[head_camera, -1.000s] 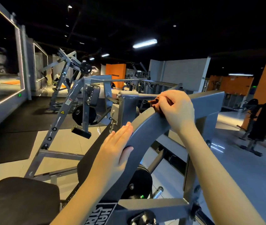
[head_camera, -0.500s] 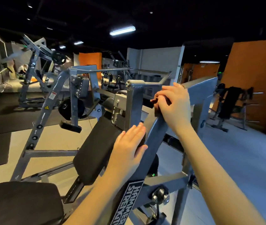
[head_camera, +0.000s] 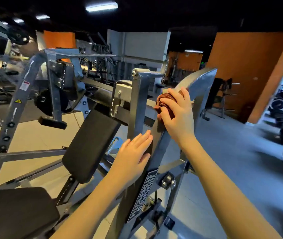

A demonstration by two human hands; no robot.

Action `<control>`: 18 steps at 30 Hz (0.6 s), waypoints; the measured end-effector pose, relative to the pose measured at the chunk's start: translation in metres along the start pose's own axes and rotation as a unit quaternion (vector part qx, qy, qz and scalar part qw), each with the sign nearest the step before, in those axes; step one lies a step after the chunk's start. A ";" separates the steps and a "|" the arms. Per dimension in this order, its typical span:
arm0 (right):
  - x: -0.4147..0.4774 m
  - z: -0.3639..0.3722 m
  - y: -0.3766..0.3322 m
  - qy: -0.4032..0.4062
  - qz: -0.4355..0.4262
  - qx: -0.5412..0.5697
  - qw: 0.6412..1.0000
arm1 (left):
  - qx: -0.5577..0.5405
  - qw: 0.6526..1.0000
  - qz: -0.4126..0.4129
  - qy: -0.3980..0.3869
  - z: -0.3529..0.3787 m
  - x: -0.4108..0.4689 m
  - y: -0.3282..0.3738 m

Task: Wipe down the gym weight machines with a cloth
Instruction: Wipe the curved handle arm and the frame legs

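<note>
Gripping a bunched brown cloth (head_camera: 163, 100) in curled fingers, the right hand (head_camera: 177, 116) presses it against the weight machine's curved grey arm (head_camera: 197, 80), at one o'clock from the left hand (head_camera: 133, 156). That left hand lies flat lower on the same arm, fingers straight and holding nothing, with the black back pad (head_camera: 92, 144) at its nine o'clock.

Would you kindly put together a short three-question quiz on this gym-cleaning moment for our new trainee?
1. True or false: the right hand grips the brown cloth.
2. The left hand is: A) flat against the grey machine arm; B) holding a spray bottle; C) resting on the seat.
3. Fill in: the back pad is coloured ____.

Key: 1 true; 2 A; 3 black.
</note>
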State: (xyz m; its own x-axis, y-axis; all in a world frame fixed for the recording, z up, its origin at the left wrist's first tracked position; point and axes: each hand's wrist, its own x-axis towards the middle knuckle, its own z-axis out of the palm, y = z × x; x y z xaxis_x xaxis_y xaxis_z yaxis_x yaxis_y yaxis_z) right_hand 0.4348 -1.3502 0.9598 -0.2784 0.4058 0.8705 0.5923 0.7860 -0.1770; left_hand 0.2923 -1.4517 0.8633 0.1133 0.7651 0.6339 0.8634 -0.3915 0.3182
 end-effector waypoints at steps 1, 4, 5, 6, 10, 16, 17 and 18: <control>-0.002 0.000 0.001 -0.012 -0.019 -0.006 1.000 | -0.033 0.999 -0.018 -0.011 -0.001 -0.003 0.001; 0.018 -0.006 0.006 -0.026 -0.031 -0.036 0.999 | -0.109 0.991 -0.066 -0.042 -0.003 -0.008 0.002; 0.029 -0.008 0.008 -0.021 -0.004 -0.032 0.999 | -0.131 0.987 -0.079 -0.048 -0.003 -0.009 0.004; 0.039 -0.010 0.009 -0.009 0.032 -0.019 0.999 | -0.155 0.982 -0.096 -0.049 -0.003 -0.010 0.005; 0.026 -0.006 -0.002 0.038 0.033 -0.004 0.999 | -0.226 0.964 -0.135 -0.044 -0.003 -0.014 0.012; -0.016 0.000 -0.008 -0.020 -0.093 -0.069 0.993 | -0.281 0.945 -0.158 -0.051 -0.004 -0.015 0.011; -0.008 -0.001 -0.006 -0.021 -0.084 -0.074 0.994 | -0.299 0.938 -0.165 -0.051 -0.004 -0.015 0.009; 0.001 -0.002 -0.005 -0.014 -0.060 -0.073 0.995 | -0.316 0.932 -0.170 -0.052 -0.005 -0.015 0.008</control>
State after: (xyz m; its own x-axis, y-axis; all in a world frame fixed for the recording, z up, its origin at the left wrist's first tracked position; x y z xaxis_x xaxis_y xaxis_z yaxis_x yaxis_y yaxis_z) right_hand 0.4331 -1.3547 0.9623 -0.3734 0.3267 0.8682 0.6569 0.7540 -0.0012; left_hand 0.2948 -1.4691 0.8596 -0.0377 0.9326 0.3589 0.3990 -0.3152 0.8610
